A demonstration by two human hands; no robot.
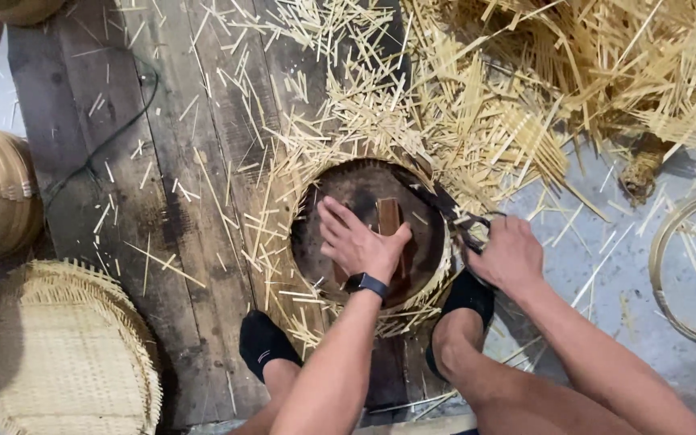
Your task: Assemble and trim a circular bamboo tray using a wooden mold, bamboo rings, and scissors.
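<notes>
Pressed flat, the left hand [360, 242] pins a small brown wooden block [388, 217] upright against the dark round chopping block [356, 189]. Just to its right, the right hand [509, 254] is fisted on a blade's handle [473, 229]; its dark blade [428, 193] angles up-left behind the block. Bamboo splints [477, 121] litter the plank floor [163, 161] beyond; a woven tray [58, 346] lies left.

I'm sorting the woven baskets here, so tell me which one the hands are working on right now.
The dark round basket in the middle, ringed by cut bamboo strips. The left hand presses on it; the right hand grips a tool at its rim. The pale baskets lie untouched at the left.
</notes>
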